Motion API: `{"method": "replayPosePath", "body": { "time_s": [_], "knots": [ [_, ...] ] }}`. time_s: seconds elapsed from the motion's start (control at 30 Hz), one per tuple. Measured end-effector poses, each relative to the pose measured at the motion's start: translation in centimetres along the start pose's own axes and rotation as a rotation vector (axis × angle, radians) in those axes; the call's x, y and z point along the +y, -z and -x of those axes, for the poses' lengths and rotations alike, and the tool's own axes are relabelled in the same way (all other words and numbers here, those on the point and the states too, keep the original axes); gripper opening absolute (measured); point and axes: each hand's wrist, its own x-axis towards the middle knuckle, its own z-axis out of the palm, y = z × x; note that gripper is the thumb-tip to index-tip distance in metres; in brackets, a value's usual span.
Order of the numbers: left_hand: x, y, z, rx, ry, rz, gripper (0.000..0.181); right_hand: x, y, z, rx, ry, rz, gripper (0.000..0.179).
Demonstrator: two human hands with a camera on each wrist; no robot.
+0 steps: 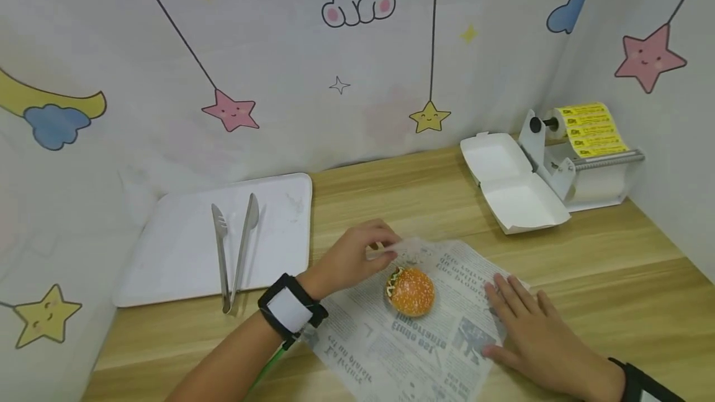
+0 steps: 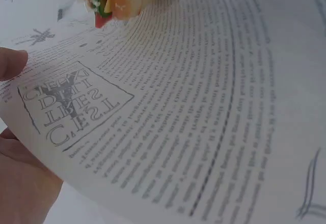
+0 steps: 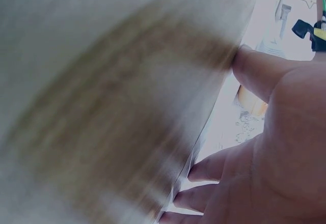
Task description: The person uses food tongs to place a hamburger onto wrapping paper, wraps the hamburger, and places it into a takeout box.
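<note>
1. The burger (image 1: 412,291) lies on the printed paper (image 1: 385,327), itself on the table (image 1: 380,188), between the two hands; the left wrist view adds its red and green filling.
2. The left hand (image 1: 352,259) pinches the paper's edge; only its wrist view shows framed lettering (image 2: 71,104) there.
3. The right hand (image 1: 539,340) spreads its fingers against the paper's right edge; its wrist view shows the palm side.
4. The head view alone shows the open box (image 1: 522,197) beside the label dispenser (image 1: 594,132).
</note>
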Motion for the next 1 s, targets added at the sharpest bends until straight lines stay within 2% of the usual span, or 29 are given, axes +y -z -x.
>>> {"method": "replayPosePath", "body": {
  "time_s": [0.07, 0.2, 0.33, 0.53, 0.67, 1.0],
  "knots": [
    [0.9, -0.2, 0.9, -0.048, -0.056, -0.109, 0.027, 0.0, 0.1, 0.0, 0.002, 0.001, -0.001, 0.097],
    [2.3, -0.9, 2.5, -0.156, -0.131, -0.333, 0.037, -0.2, 0.1, 0.0, 0.006, 0.0, 0.008, 0.098],
    [2.9, -1.6, 3.9, -0.222, -0.21, -0.458, 0.038, -0.3, 0.2, 0.0, 0.01, -0.002, 0.014, 0.098],
    [3.0, -2.6, 5.0, -0.284, -0.254, -0.508, 0.035, -0.3, 0.1, 0.0, 0.01, -0.004, 0.019, 0.098],
    [2.7, -3.2, 5.3, -0.271, -0.276, -0.529, 0.037, -0.2, -0.1, 0.0, 0.007, -0.007, 0.014, 0.098],
    [2.6, -3.6, 5.3, -0.253, -0.307, -0.626, 0.025, -0.7, 0.6, -0.2, 0.011, -0.001, -0.049, 0.099]
  ]
}}
